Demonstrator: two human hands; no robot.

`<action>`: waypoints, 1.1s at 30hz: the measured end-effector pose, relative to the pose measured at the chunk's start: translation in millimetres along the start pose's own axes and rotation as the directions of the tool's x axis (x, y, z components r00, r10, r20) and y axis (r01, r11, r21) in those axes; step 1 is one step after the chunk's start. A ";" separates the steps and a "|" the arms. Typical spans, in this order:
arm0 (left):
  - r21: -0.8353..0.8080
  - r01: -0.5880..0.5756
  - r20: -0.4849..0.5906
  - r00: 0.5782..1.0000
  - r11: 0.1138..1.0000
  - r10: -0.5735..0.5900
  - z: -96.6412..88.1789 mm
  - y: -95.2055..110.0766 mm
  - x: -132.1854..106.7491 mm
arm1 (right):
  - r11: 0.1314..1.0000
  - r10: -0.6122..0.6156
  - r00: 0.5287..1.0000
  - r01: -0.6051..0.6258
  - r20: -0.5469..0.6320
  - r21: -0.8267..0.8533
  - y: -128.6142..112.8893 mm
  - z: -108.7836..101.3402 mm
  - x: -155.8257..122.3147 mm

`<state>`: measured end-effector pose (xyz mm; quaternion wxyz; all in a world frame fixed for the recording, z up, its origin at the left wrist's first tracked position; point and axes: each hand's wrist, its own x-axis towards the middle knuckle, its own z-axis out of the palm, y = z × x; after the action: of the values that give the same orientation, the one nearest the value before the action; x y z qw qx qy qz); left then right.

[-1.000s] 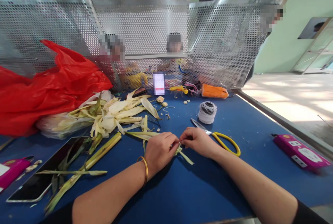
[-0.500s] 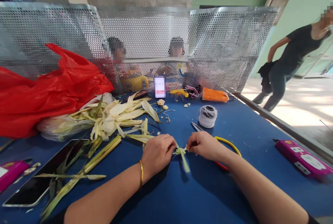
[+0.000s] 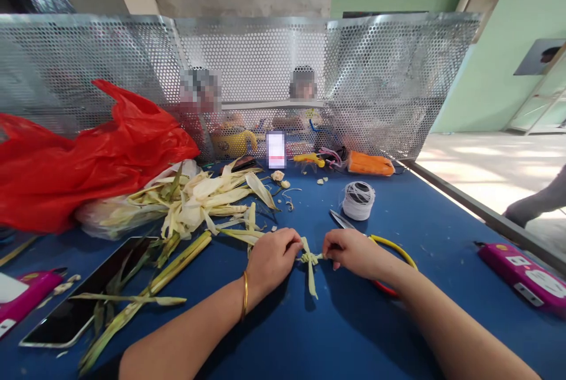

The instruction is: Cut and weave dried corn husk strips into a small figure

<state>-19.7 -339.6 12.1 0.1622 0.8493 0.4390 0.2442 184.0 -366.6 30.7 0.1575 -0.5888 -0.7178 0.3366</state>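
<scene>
A small knotted piece of pale green corn husk is stretched between my hands above the blue table. My left hand pinches its left end, and a gold bangle circles that wrist. On the other side my right hand pinches the short right end. One husk strip hangs down from the knot and another sticks up. Scissors with yellow and red handles lie partly under my right forearm, blades pointing away. Just beyond them stands a spool of white thread.
Loose corn husks and a red plastic bag spread over the left, near a dark tablet. Magenta devices lie at both sides. A lit phone stands before a perforated metal screen, people behind it.
The hanging husk strip, blurred before, now shows sharply. Both hands keep their pinch. The view has shifted slightly, and the person walking at the right has mostly left the picture.
</scene>
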 end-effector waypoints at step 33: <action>0.033 -0.027 0.051 0.998 0.999 0.025 9.1 4.0 -2.5 | 0.997 -0.006 0.994 -0.002 -0.113 -0.074 -15.3 6.4 -1.1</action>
<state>-13.3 -344.4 5.8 0.1557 0.8635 0.4279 0.2170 169.0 -370.8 36.5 0.1765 -0.6117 -0.7202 0.2757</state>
